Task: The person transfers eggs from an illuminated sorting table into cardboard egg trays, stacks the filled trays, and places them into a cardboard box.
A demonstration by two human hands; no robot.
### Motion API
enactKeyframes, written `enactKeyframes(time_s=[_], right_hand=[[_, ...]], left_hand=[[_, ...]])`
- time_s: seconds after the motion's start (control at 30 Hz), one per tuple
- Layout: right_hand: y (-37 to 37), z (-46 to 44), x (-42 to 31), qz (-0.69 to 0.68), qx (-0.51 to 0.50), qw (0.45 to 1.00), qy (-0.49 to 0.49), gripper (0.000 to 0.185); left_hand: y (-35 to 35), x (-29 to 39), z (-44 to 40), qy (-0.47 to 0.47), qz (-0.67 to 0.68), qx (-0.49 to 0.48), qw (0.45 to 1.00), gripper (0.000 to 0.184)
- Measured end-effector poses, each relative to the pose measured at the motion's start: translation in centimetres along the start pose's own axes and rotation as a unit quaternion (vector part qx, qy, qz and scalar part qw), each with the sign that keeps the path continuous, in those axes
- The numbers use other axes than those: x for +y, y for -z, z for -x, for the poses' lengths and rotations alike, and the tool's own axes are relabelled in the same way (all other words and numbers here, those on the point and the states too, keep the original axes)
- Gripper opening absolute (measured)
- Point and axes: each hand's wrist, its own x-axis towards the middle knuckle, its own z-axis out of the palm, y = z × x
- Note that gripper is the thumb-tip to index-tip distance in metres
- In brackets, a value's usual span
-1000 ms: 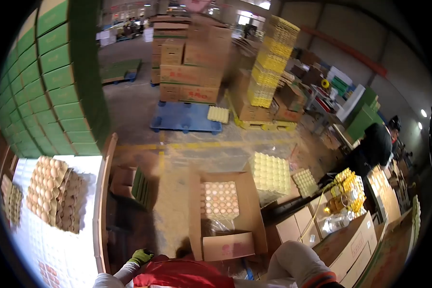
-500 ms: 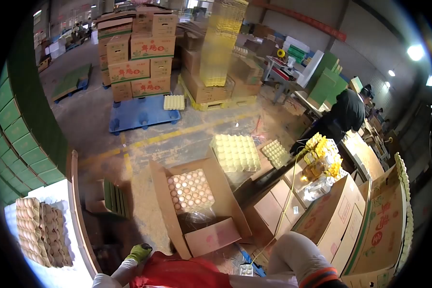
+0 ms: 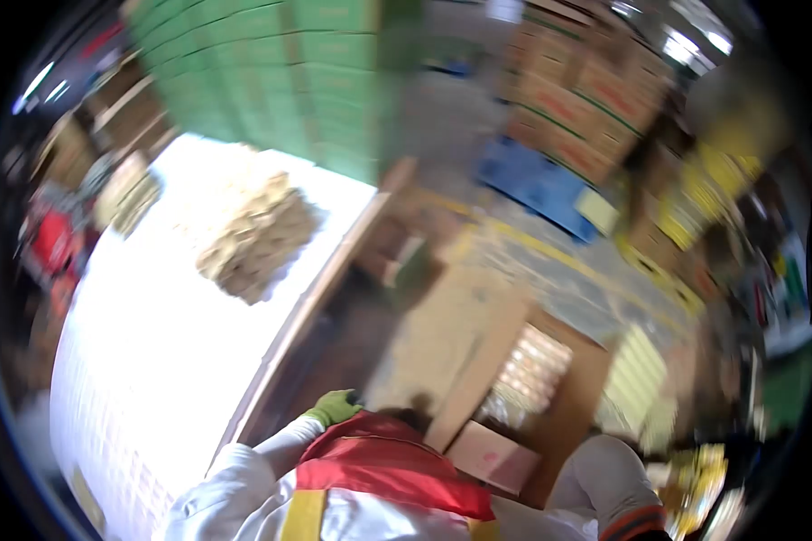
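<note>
Eggs (image 3: 534,362), inside open carton (image 3: 586,379), right of gloved left hand (image 3: 336,408)

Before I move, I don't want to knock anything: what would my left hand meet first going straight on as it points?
Your left hand would probably meet the nearer side of the open box with eggs, though depth is unclear and it might pass above.

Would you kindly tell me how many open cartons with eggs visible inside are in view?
1: the open carton to the right of the gloved left hand, its eggs in rows. Blur may hide others.
</note>
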Motion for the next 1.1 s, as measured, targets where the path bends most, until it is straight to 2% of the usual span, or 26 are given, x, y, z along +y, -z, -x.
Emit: enactKeyframes(time_s=[0.07, 0.13, 0.2, 0.3, 0.37, 0.4, 0.47, 0.5, 0.53, 0.6, 0.67, 0.73, 0.8, 0.87, 0.9, 0.93, 1.0, 1.07, 1.1], right_hand=[[-3.4, -1.9, 1.3, -0.025, -0.054, 0.998, -0.004, 0.017], [-7.8, -3.5, 2.5, -0.052, -0.112, 0.992, -0.006, 0.018], [-12.3, -4.8, 3.4, -0.075, -0.164, 0.983, -0.015, 0.019], [-20.5, -6.1, 4.2, -0.109, -0.237, 0.965, -0.023, 0.021], [-26.0, -6.8, 4.5, -0.127, -0.28, 0.951, -0.027, 0.022], [-29.1, -7.2, 4.9, -0.129, -0.299, 0.945, -0.029, 0.022], [-35.3, -8.3, 6.7, -0.08, -0.342, 0.936, -0.017, 0.024], [-38.2, -8.9, 8.3, -0.016, -0.37, 0.929, 0.019, 0.024], [-41.0, -10.3, 10.6, 0.139, -0.417, 0.886, 0.146, 0.031], [-44.2, -11.4, 15.2, 0.16, -0.401, 0.886, 0.167, 0.035], [-46.5, -13.3, 16.3, 0.187, -0.411, 0.862, 0.228, 0.039], [-48.8, -15.3, 16.2, 0.217, -0.437, 0.81, 0.325, 0.042], [-50.9, -16.4, 15.8, 0.253, -0.51, 0.719, 0.399, 0.048], [-53.3, -16.9, 16.1, 0.295, -0.575, 0.624, 0.438, 0.052], [-54.5, -16.8, 16.7, 0.38, -0.599, 0.553, 0.437, 0.058], [-55.9, -16.7, 16.7, 0.373, -0.623, 0.522, 0.448, 0.056], [-57.7, -17.1, 15.7, 0.384, -0.664, 0.461, 0.446, 0.053], [-57.9, -19.0, 18.2, 0.209, -0.703, 0.557, 0.39, 0.053], [-58.2, -19.8, 19.0, 0.12, -0.709, 0.596, 0.357, 0.053]], left_hand=[[-1.5, -3.3, 1.9, 0.026, 0.058, 0.086, 0.994, 0.063], [-2.2, -5.9, 3.8, 0.012, 0.129, 0.132, 0.983, 0.063], [-0.7, -5.2, 7.0, 0.039, 0.178, 0.183, 0.966, 0.059], [2.3, -5.3, 10.3, -0.046, 0.309, 0.247, 0.917, 0.052], [6.8, -4.6, 12.6, -0.092, 0.353, 0.3, 0.882, 0.05], [9.5, -4.3, 13.3, -0.086, 0.43, 0.301, 0.847, 0.048], [15.3, -4.7, 14.9, -0.109, 0.437, 0.402, 0.797, 0.043], [18.1, -5.0, 15.4, -0.137, 0.434, 0.452, 0.767, 0.041], [21.1, -5.3, 15.7, -0.166, 0.428, 0.502, 0.733, 0.04], [26.4, -5.0, 17.0, -0.167, 0.381, 0.566, 0.712, 0.037], [29.7, -5.3, 17.5, -0.133, 0.239, 0.638, 0.719, 0.035], [31.5, -5.0, 16.8, -0.135, 0.29, 0.633, 0.705, 0.035], [32.6, -4.9, 15.7, -0.105, 0.234, 0.635, 0.728, 0.037], [34.0, -4.1, 14.7, -0.083, 0.061, 0.663, 0.741, 0.048], [34.5, -3.2, 14.4, -0.047, 0.021, 0.634, 0.771, 0.049], [35.1, -2.5, 13.8, -0.008, -0.02, 0.603, 0.798, 0.05], [35.3, -2.0, 12.9, 0.039, -0.032, 0.595, 0.802, 0.05], [35.7, -1.5, 13.2, 0.047, 0.005, 0.579, 0.814, 0.05], [35.7, -2.3, 13.7, 0.037, 0.088, 0.577, 0.811, 0.049]])
